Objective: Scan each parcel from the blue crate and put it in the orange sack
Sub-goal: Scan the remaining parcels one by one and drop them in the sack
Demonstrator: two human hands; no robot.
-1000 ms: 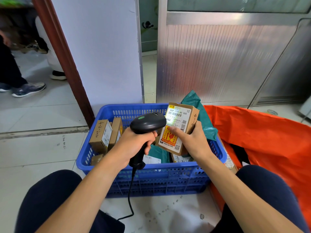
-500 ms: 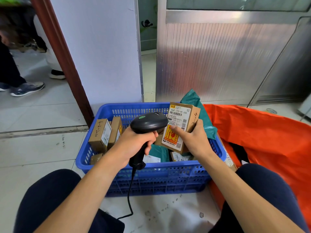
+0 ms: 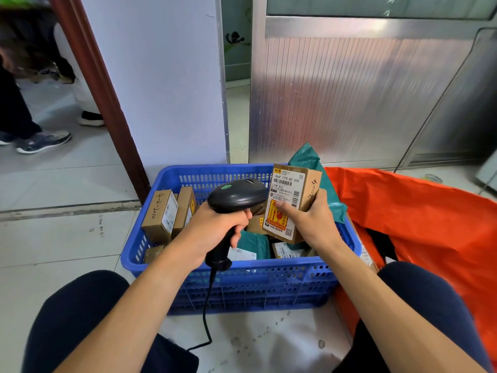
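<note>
Left hand (image 3: 215, 232) wraps fingers round handle of black scanner (image 3: 236, 197), scanner head just beside label of box. Cord hangs down from handle in front of blue crate (image 3: 242, 286). Right hand (image 3: 309, 224) grips cardboard box (image 3: 291, 200), thumb on label, box upright and a bit tilted, held above crate. Hands close together, not touching. Inside crate: more brown boxes (image 3: 166, 214) at left, green bags (image 3: 254, 243) below. Orange sack (image 3: 416, 219) lies on floor, just right of crate. Knees in dark trousers either side of crate.
</note>
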